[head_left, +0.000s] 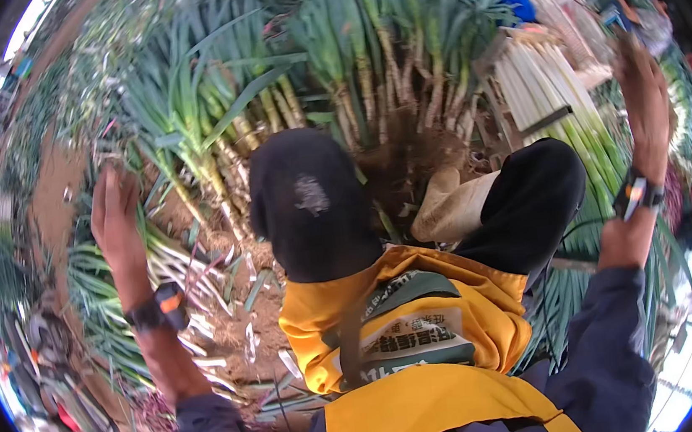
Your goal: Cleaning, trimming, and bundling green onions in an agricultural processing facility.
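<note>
My left hand (116, 211) is raised at the left, its fingers stretched upward with nothing visible in them. It is nearest to untrimmed green onions (211, 175) with soil on their lower stalks. My right hand (644, 100) is lifted at the far right, its fingers blurred by motion. I cannot make out whether it holds anything. Just left of it lies a neat stack of cleaned green onions (548, 89), white ends away from me and leaves toward me, with a dark bar (547, 121) across it. Both wrists wear dark bands.
More upright green onions (372, 61) stand beyond my knees. Loose onions (175, 276) lie on the soil at the left. My bent black-clad legs (312, 211) and yellow apron (433, 401) fill the middle. A pale crate-like box (565, 16) is at the far right.
</note>
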`<action>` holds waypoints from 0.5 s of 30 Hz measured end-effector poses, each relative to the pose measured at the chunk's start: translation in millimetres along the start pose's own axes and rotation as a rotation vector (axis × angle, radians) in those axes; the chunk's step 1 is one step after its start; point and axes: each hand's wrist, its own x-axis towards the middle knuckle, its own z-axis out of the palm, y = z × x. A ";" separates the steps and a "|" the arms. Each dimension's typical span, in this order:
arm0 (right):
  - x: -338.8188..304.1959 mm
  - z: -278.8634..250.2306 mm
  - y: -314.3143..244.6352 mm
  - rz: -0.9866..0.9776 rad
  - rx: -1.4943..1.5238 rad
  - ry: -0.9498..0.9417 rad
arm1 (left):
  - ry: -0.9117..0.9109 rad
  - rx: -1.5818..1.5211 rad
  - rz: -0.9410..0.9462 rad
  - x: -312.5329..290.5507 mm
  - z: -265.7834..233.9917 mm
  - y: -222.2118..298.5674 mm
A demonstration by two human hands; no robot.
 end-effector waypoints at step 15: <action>3.7 304.4 -175.0 0.603 1.213 -0.578 | -0.604 -0.640 -0.542 67.2 367.3 -11.7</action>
